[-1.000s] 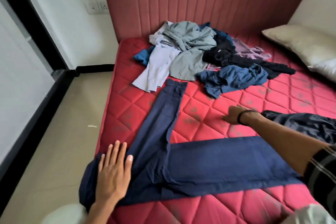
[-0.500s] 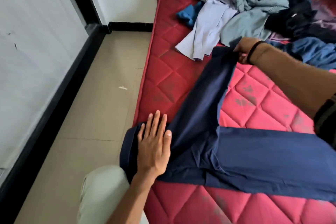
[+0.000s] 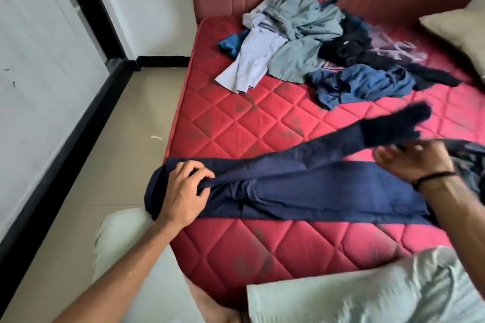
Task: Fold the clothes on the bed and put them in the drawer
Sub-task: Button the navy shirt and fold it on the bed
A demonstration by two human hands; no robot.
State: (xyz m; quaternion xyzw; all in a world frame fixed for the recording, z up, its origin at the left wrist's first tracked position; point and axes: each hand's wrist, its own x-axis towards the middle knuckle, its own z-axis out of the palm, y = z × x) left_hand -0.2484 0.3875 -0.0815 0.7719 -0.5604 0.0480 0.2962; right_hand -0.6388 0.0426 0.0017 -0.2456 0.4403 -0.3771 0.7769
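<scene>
light: soft, even daylight | shadows: faint | blur: motion-smeared right side | edges: wide-angle bowing

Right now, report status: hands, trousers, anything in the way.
Left hand gripping navy trousers at waist end. Right hand holding one leg lifted above the other. Unfolded clothes pile farther up the mattress, not in the way.

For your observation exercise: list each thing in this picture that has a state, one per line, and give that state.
Navy trousers: laid out on the mattress, one leg lifted.
Left hand: gripping the trousers' waist end.
Right hand: holding the lifted leg.
Clothes pile: unfolded, heaped.
Pillow: lying at the bed's edge.
</scene>
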